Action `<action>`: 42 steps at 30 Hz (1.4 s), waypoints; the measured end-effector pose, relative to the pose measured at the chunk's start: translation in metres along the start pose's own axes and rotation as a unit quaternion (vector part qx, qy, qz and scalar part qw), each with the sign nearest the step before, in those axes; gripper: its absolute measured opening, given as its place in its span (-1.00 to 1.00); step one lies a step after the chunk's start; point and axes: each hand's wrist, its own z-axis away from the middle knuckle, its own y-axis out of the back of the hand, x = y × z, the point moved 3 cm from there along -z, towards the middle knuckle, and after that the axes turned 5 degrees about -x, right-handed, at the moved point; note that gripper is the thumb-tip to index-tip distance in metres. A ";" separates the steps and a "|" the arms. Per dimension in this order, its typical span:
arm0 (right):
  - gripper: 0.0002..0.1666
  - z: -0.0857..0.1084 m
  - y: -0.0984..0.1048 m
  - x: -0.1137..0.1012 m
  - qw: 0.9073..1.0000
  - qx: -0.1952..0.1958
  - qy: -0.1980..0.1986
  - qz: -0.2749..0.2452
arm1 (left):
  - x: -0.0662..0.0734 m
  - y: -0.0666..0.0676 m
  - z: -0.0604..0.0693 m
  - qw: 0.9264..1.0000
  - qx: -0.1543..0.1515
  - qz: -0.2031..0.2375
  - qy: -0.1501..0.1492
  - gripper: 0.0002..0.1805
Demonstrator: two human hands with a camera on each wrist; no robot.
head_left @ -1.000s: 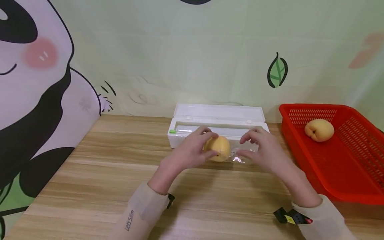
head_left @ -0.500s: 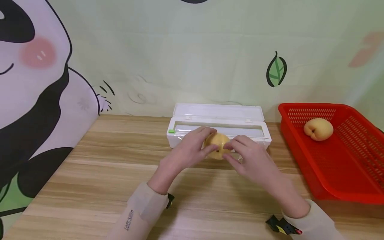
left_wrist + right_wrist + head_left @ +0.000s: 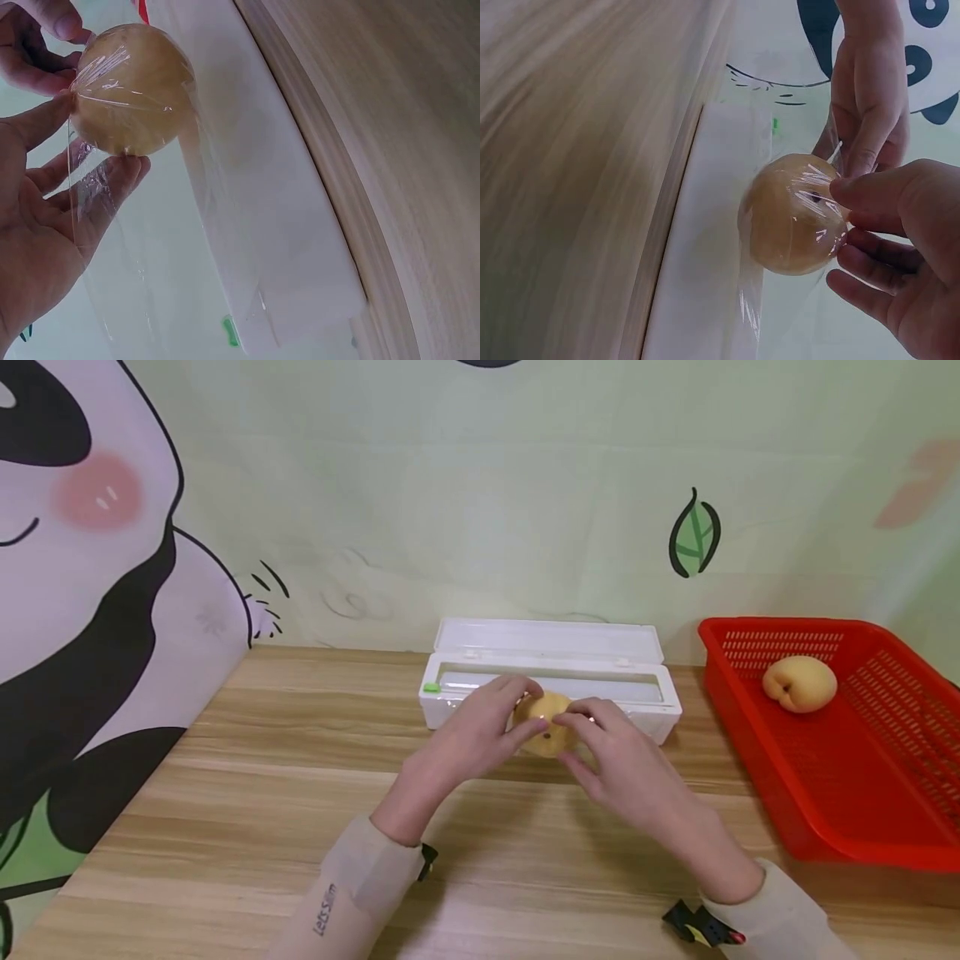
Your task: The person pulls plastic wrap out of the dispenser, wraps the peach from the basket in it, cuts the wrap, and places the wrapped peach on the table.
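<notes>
A round yellow fruit (image 3: 547,745) is held up in front of a white box (image 3: 645,714), with clear film stretched over its skin. My left hand (image 3: 480,731) grips it from the left, thumb and fingers on the film. From the other side my right hand (image 3: 637,768) pinches film against the fruit. In the left wrist view the film (image 3: 94,184) runs down from the fruit (image 3: 135,90) across the left fingers. The right wrist view shows the right thumb and fingertips (image 3: 844,191) on the wrapped fruit (image 3: 791,225).
The box's lid (image 3: 547,642) stands open at the back, and a film roll lies inside. At the right is a red basket (image 3: 787,793) holding another yellow fruit (image 3: 799,684). A printed cloth (image 3: 450,527) hangs behind the wooden table (image 3: 262,827).
My right hand has moved left from the loose film beside the fruit and now touches the fruit's right side. The left hand has kept its grip with little movement.
</notes>
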 end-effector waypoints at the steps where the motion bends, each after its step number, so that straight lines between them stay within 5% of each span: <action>1: -0.42 0.000 0.000 0.000 1.000 0.001 0.000 0.000 | 0.000 0.000 0.000 1.000 0.001 0.002 0.000 -0.64; 11: -0.19 -0.003 -0.005 0.002 0.999 -0.011 0.006 0.036 | -0.001 0.002 0.000 0.999 0.034 0.009 -0.008 -0.65; 24: -0.28 -0.009 -0.013 0.000 0.997 0.054 0.006 0.062 | 0.002 0.010 0.003 0.998 0.060 0.001 -0.031 -0.64; 32: -0.23 -0.010 -0.007 0.003 0.998 0.041 -0.030 0.030 | 0.011 0.019 0.005 0.982 0.106 -0.127 -0.090 -0.68; 42: -0.20 -0.013 -0.002 0.007 0.998 0.020 -0.066 0.000 | 0.010 0.015 0.003 0.973 0.087 -0.201 -0.073 -0.44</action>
